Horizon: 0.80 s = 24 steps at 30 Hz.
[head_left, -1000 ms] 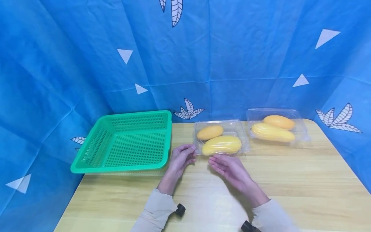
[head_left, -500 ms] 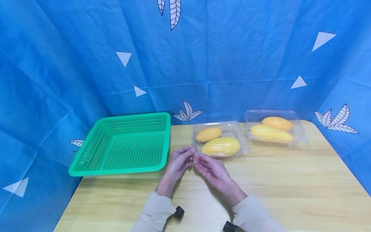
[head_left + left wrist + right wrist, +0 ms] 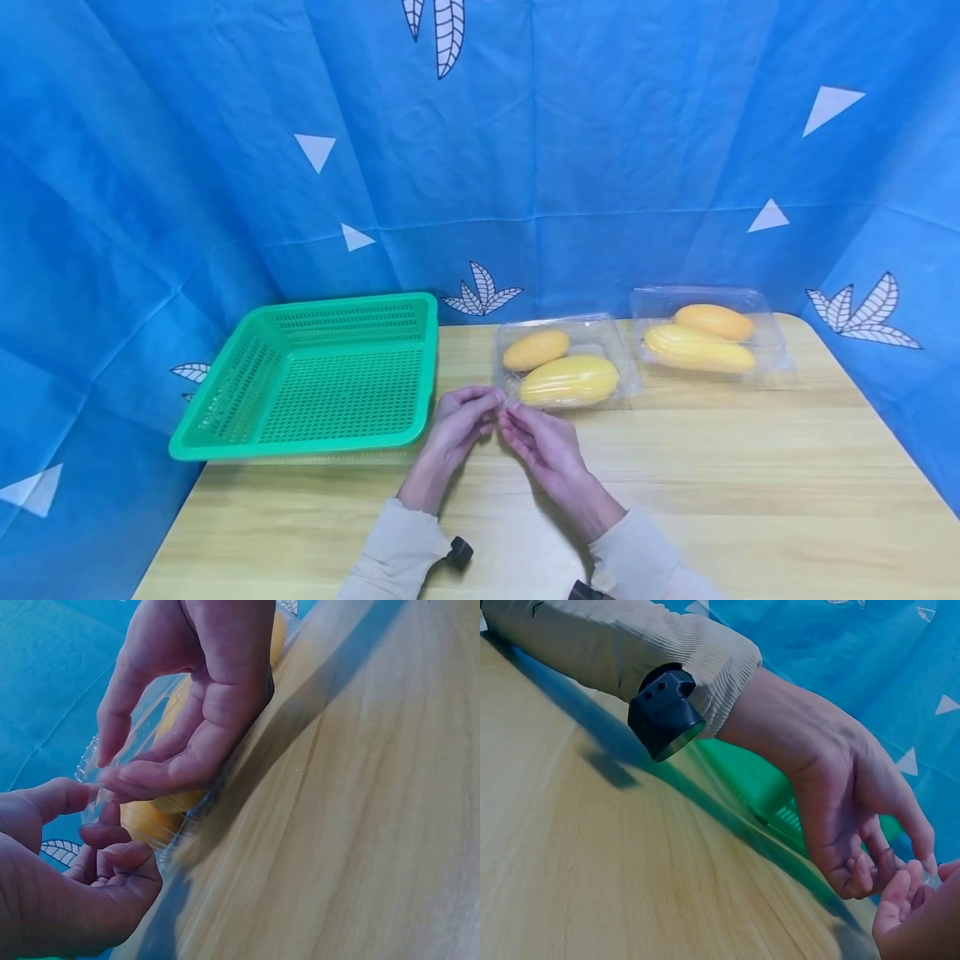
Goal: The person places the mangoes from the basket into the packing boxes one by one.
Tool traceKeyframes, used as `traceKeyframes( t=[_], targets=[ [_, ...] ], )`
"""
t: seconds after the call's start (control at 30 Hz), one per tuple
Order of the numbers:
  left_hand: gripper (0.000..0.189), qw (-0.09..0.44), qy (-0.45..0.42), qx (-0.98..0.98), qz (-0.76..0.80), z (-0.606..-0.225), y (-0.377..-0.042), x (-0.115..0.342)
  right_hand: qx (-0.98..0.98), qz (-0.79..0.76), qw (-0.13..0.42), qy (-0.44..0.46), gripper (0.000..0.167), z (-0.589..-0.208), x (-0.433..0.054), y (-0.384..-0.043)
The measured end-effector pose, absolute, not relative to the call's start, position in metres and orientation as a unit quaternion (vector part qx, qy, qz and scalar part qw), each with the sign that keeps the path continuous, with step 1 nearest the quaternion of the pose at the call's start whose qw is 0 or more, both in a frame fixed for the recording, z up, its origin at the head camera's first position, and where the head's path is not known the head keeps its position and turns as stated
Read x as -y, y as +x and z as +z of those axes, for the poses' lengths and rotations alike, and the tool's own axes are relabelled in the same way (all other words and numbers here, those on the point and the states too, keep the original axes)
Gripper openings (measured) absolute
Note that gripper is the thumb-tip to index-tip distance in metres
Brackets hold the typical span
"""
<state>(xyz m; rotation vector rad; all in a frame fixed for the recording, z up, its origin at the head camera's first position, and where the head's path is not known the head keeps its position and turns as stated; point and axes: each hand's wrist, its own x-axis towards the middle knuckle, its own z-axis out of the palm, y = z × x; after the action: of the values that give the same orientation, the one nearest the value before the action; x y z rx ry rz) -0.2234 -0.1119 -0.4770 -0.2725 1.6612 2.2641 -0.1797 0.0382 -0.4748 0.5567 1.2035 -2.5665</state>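
A clear plastic clamshell box [image 3: 615, 343] stands at mid-table, holding an orange oval fruit [image 3: 536, 350] and a larger yellow ridged melon [image 3: 568, 381]. My left hand [image 3: 457, 425] pinches the box's near left corner between thumb and fingertips. Right beside it, my right hand [image 3: 549, 446] pinches the same corner, with its fingertips almost meeting those of the left. Close up in the left wrist view, the clear plastic edge [image 3: 91, 796] lies between the left hand [image 3: 71, 881] and the right hand [image 3: 196, 697]. Fingers partly hide the corner.
A green perforated basket [image 3: 432, 367] stands at the left, close to my left hand. Farther right, a second clear clamshell box [image 3: 767, 321] holds a yellow melon [image 3: 697, 348] and an orange fruit [image 3: 714, 322]. Behind the wooden table [image 3: 735, 467] hangs a blue curtain [image 3: 600, 150].
My right hand has moved left from the box's front edge to its near left corner, joining the left hand. The left hand has stayed at that corner.
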Motion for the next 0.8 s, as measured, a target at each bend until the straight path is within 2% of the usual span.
traceKeyframes(
  t=[0.37, 0.57, 0.8],
  targets=[
    [0.007, 0.138, -0.097, -0.562, 0.81, -0.4789, -0.2219, 0.1137, -0.408, -0.883, 0.124, 0.195, 0.018, -0.4733, -0.0316, -0.1811],
    [0.007, 0.137, -0.106, -0.565, 0.807, -0.4787, -0.2224, 0.1132, -0.405, -0.883, 0.124, 0.202, 0.02, -0.4736, -0.0303, -0.181],
    [0.01, 0.118, -0.113, -0.571, 0.805, -0.479, -0.224, 0.111, -0.395, -0.887, 0.153, 0.182, 0.024, -0.4737, -0.0355, -0.1832]
  ],
)
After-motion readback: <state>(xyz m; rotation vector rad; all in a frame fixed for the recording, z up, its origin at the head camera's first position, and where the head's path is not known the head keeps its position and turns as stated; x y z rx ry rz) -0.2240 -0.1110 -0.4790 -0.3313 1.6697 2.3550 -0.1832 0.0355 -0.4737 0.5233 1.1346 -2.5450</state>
